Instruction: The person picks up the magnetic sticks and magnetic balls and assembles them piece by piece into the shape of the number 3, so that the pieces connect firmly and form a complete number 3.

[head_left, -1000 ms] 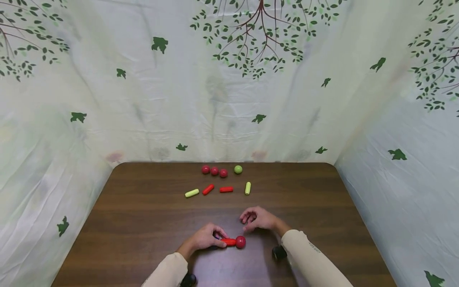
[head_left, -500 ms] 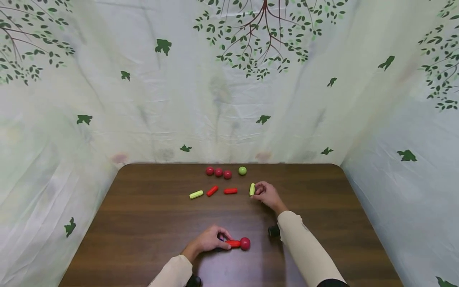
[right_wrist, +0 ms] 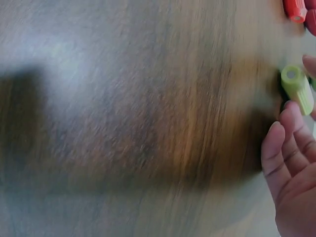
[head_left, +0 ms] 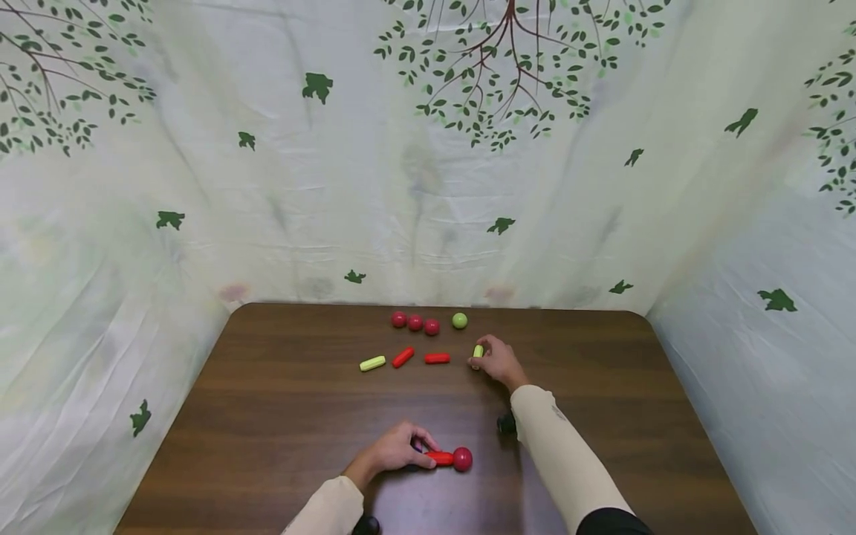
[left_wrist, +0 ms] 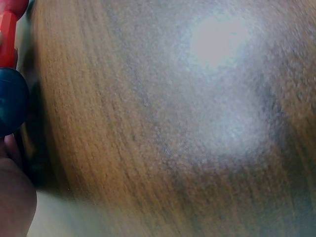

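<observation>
Pinching a yellow-green rod [head_left: 478,351] toward the far edge of the table [head_left: 254,416], the right hand [head_left: 501,363] is clearly the nearer one in the head view; the left hand [head_left: 396,446] grips a red rod [head_left: 442,458], well back from that edge. The pinched rod's long axis points roughly at the far edge — crosswise to the gripped one, whose right end meets a red ball [head_left: 462,459]. The left wrist view shows a dark blue ball [left_wrist: 12,101] at its other end. In the right wrist view, digits flank the yellow-green rod.

Pale creased cloth backdrop [head_left: 361,186], printed leafy branches [head_left: 511,44]; brown wood-grain table [head_left: 267,409], bright light reflection [left_wrist: 217,42] on surface.
</observation>
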`<action>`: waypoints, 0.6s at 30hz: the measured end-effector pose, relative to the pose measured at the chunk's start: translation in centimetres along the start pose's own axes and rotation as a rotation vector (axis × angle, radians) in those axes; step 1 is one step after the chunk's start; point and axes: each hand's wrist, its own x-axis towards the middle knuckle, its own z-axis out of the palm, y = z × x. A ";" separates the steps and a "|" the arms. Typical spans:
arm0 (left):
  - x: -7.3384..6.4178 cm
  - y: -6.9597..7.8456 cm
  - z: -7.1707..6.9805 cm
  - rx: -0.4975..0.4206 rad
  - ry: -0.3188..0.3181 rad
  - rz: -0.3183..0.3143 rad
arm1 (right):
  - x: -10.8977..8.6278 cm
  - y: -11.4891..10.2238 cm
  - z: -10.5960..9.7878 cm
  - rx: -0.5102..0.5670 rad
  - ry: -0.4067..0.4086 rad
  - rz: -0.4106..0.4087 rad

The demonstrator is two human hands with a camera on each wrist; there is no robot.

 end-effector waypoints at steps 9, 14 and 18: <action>0.0 0.1 0.1 0.007 0.005 -0.010 | 0.6 -0.1 0.2 -0.143 0.010 0.027; 0.0 0.1 0.2 0.006 0.007 -0.012 | 0.3 -0.5 0.3 -0.222 0.018 0.026; 0.0 0.0 0.1 0.008 0.006 -0.012 | 0.1 -0.6 0.6 -0.267 0.028 0.018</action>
